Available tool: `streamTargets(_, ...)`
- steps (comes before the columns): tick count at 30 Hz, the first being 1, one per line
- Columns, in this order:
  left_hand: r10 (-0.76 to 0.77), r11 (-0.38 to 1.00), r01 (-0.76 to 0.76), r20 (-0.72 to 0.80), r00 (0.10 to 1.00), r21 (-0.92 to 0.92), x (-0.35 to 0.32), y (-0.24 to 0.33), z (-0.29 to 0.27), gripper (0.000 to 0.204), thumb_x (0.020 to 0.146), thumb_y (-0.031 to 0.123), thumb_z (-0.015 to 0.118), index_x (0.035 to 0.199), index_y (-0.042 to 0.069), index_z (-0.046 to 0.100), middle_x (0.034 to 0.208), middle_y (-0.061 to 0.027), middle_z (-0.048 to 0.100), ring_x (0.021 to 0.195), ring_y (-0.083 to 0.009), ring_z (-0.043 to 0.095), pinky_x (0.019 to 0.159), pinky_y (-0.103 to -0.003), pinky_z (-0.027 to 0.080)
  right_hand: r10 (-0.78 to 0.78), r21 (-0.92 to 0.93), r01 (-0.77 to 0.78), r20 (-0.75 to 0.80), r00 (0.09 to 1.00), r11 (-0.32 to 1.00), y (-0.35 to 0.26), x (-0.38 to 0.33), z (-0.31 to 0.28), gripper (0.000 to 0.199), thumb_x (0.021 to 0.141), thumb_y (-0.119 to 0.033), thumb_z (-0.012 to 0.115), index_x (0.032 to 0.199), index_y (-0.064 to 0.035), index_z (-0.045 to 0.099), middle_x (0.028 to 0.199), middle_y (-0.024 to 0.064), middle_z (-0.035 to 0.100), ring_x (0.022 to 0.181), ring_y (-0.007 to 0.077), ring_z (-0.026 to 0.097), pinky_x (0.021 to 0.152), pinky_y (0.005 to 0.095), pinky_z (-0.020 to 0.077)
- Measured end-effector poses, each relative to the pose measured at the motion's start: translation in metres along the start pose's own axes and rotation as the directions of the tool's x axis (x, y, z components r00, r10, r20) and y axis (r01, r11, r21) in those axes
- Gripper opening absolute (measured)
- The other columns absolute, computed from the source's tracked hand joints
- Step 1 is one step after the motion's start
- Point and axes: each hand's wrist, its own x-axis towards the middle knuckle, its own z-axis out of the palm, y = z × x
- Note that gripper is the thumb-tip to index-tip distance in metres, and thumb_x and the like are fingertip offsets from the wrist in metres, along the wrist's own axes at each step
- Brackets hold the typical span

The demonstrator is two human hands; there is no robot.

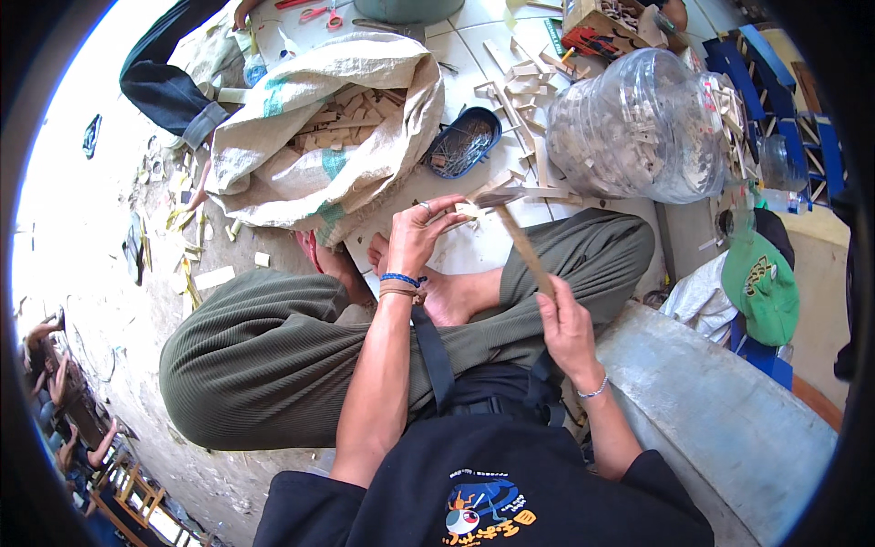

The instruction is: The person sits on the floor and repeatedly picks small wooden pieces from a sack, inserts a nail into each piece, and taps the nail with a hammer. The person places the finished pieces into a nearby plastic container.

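My right hand is wrapped round the wooden handle of a hammer. The hammer's metal head is over the white floor tiles, just beside the fingers of my left hand. Those fingers pinch a small pale piece of wood, partly hidden by the hammer head. A blue oval dish full of nails lies just beyond my left hand. To its right, loose wood strips are scattered on the tiles. My crossed legs and bare feet are below my hands.
A woven sack of wood offcuts lies open at far left. A big clear plastic jug of wood bits lies on its side at right. A metal slab and green cap are nearer. Another person's leg reaches in at upper left.
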Motion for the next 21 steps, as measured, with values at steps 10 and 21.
streamTargets(10,-0.016,1.0,0.016,0.02,1.0,-0.006,0.0,0.001,0.001,0.032,0.096,0.003,0.077,0.128,0.001,0.076,0.111,-0.0051,0.08,0.103,-0.0088,0.073,0.092,-0.023,0.059,0.153,0.171,-0.132,-0.117,0.981,0.976,-0.015,0.029,0.043,0.039,0.105,-0.025,0.067,0.136,-0.0022,0.063,0.092,0.0255,0.073,0.084,0.0428,0.073,0.072,0.0475,0.0555)
streamTargets(21,-0.029,0.999,0.029,0.005,1.0,-0.034,0.001,-0.008,0.0,0.032,0.095,0.005,0.078,0.127,0.004,0.078,0.112,-0.0065,0.081,0.1,-0.0069,0.071,0.086,-0.025,0.058,0.198,0.263,-0.203,0.047,0.979,0.943,0.012,0.145,0.086,0.05,0.09,-0.05,0.08,0.104,-0.0022,0.079,0.078,0.0177,0.075,0.072,0.0267,0.074,0.067,0.039,0.055)
